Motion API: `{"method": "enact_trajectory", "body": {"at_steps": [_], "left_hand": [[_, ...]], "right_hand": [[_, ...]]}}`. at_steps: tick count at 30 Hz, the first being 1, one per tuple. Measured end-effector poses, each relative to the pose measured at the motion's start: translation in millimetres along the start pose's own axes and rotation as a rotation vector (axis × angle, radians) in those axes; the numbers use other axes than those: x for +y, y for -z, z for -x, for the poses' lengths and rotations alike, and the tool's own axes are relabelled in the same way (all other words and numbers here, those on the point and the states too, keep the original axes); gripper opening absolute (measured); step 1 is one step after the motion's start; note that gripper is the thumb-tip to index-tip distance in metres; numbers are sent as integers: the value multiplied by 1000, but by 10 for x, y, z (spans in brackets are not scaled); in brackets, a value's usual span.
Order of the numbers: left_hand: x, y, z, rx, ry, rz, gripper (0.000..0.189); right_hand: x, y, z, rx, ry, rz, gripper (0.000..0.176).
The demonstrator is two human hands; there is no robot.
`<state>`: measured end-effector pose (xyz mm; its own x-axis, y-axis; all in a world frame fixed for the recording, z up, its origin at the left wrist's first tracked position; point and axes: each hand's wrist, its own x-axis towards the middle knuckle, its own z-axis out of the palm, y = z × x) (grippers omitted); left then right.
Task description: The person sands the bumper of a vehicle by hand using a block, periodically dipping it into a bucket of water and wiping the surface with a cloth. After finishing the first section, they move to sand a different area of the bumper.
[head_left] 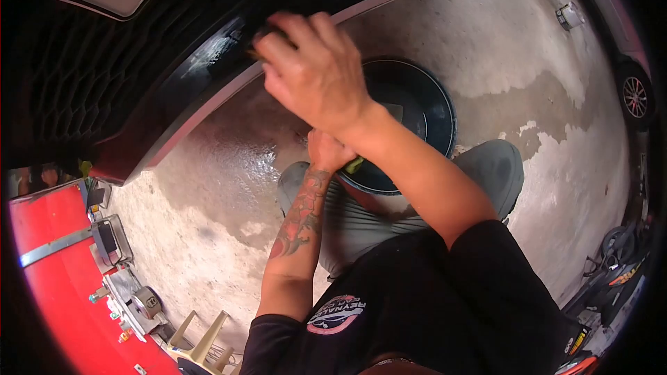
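Note:
My right hand (313, 73) is raised at the lower edge of a dark car bumper (163, 90). Its fingers are curled over a small dark object (266, 36), blurred and mostly covered, which meets the glossy paint beside a wet, shiny patch. Lower down, my left hand (330, 151), at the end of a tattooed forearm, is closed on a yellow-green cloth (355, 164), of which only a bit shows. That hand is over the near left rim of a round black tub (450, 121), partly behind my right wrist. The tub stands on the floor between my knees.
The concrete floor (201, 226) has wet patches. To the left are a red cabinet (59, 236) with several items along it and a cream plastic stool (205, 340). A can (570, 17) and another car's wheel (635, 96) are at the right; tools lie lower right.

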<state>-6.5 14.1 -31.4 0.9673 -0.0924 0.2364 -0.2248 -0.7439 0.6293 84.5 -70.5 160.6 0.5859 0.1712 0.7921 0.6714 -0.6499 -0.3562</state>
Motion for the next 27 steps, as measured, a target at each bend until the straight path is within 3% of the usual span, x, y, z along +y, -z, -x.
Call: {"method": "enact_trajectory", "body": {"at_steps": [2,5,8,10,12,14,15,18,22,27], "left_hand": [[82,25,-40,3,19,2,26],[298,125,-133,83,61,180,30],[299,154,-125,20,91,144,30],[144,52,-53,64,-25,-26,29],[58,-30,4,42,17,18,28],[165,3,7,-52,213,271,27],[322,122,-53,-45,154,147,26],[56,-81,17,-42,108,145,23],[-70,-180,23,-4,75,206,21],[-248,-234,35,-55,69,357,19]], "right_hand": [[61,-11,-34,46,55,-28,22],[349,174,-41,82,-27,17,23],[321,134,-36,116,-32,13,25],[86,22,-40,46,7,-14,17],[-235,-123,-35,-20,55,-2,21],[-518,-272,6,-4,114,-58,16],[-571,-296,-3,16,127,-87,10],[-438,-198,5,-64,32,-39,14],[-237,-112,-85,27,-131,-112,27],[-413,-228,26,-57,-47,-172,29]]}}
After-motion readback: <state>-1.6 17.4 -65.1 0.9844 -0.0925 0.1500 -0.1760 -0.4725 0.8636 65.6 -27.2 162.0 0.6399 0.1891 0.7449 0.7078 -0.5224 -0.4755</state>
